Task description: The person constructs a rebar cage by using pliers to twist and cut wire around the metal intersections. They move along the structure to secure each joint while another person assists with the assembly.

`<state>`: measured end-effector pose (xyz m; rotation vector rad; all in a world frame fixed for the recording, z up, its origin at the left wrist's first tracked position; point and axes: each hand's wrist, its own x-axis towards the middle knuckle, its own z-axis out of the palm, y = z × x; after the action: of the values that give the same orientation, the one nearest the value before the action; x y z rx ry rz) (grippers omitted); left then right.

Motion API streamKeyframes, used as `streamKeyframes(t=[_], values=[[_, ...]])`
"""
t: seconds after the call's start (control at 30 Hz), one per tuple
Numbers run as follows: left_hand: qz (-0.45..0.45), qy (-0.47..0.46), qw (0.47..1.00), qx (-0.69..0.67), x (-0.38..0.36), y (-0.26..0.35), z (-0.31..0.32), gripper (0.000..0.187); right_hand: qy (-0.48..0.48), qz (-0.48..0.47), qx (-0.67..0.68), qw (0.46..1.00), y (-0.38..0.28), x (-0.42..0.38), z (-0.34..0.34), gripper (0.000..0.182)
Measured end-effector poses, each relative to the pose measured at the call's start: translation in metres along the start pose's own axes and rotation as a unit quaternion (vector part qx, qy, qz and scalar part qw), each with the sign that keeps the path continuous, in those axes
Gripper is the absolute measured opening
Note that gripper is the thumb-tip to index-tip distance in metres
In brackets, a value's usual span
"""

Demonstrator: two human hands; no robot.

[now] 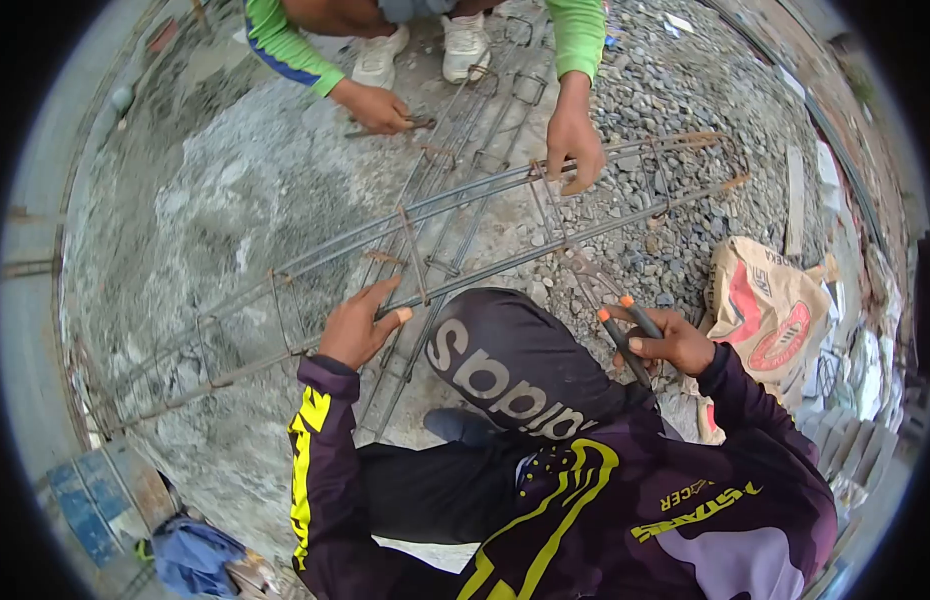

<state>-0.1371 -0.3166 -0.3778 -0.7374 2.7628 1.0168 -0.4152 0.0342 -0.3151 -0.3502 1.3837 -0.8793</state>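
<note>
A long rebar cage (485,268) with square stirrups lies slanting across the view, over a second cage (440,150) that runs away from me. My left hand (357,322) rests at the near bars of the slanting cage, its thumb and a finger apart. In my right hand (675,342) are pincers (625,340) with dark handles and orange ends; their jaws (582,266) are near the closer bars. Across from me, a co-worker's hand (575,150) touches the far bars, and the other hand (383,108) grips a tool.
Gravel (685,235) covers the ground at the right, and grey sand (215,180) the left. A printed paper sack (770,310) lies right of my right hand. Blue cloth (193,555) is at the lower left. The co-worker's shoes (467,48) stand beyond the cages.
</note>
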Motion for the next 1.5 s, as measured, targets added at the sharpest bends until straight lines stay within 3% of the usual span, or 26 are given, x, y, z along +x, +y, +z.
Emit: streamKeyframes(t=[0.1, 0.23, 0.27, 0.4, 0.53, 0.7, 0.83, 1.0, 1.1, 1.27, 1.37, 1.43, 1.5], values=[[0.031, 0.027, 0.997, -0.067, 0.002, 0.020, -0.008, 0.048, 0.055, -0.018, -0.023, 0.998, -0.008, 0.002, 0.010, 0.054], [0.017, 0.040, 0.998, -0.053, -0.005, 0.024, 0.002, 0.049, 0.161, -0.047, -0.112, 0.979, 0.013, 0.018, 0.013, 0.050], [0.050, 0.088, 0.994, -0.046, -0.004, 0.021, 0.008, 0.045, 0.172, -0.029, -0.154, 0.973, 0.016, 0.020, 0.013, 0.047], [0.073, 0.136, 0.988, -0.012, -0.005, 0.023, 0.019, 0.037, 0.217, -0.103, -0.141, 0.961, 0.000, 0.010, 0.056, 0.048], [0.073, 0.176, 0.978, 0.080, -0.010, 0.021, 0.036, 0.029, 0.190, -0.202, -0.119, 0.953, -0.034, 0.006, 0.085, 0.052], [0.029, 0.159, 0.985, 0.053, -0.014, 0.028, 0.034, 0.026, 0.086, -0.300, -0.051, 0.949, -0.094, 0.001, 0.121, 0.065], [-0.016, 0.191, 0.981, -0.015, -0.014, 0.036, 0.035, 0.022, -0.011, -0.279, -0.081, 0.957, -0.105, 0.014, 0.147, 0.070], [-0.099, 0.180, 0.977, -0.049, -0.011, 0.035, 0.032, 0.024, -0.157, -0.203, -0.104, 0.961, -0.104, 0.037, 0.170, 0.055], [-0.060, 0.213, 0.974, -0.054, 0.003, 0.010, 0.044, 0.019, -0.220, -0.176, -0.113, 0.953, -0.104, 0.043, 0.177, 0.055], [-0.075, 0.100, 0.982, -0.139, 0.013, -0.023, 0.023, 0.027, -0.243, -0.170, -0.138, 0.945, -0.102, 0.044, 0.182, 0.055], [-0.008, 0.088, 0.982, -0.164, 0.006, -0.004, 0.017, 0.032, -0.231, -0.163, -0.131, 0.950, -0.098, 0.047, 0.181, 0.055], [-0.061, 0.094, 0.985, -0.134, -0.019, 0.028, -0.001, 0.031, -0.190, -0.187, -0.114, 0.957, -0.090, 0.052, 0.181, 0.063], [-0.053, 0.162, 0.983, -0.068, 0.006, 0.021, 0.031, 0.030, -0.174, -0.197, -0.107, 0.959, -0.088, 0.057, 0.178, 0.064]])
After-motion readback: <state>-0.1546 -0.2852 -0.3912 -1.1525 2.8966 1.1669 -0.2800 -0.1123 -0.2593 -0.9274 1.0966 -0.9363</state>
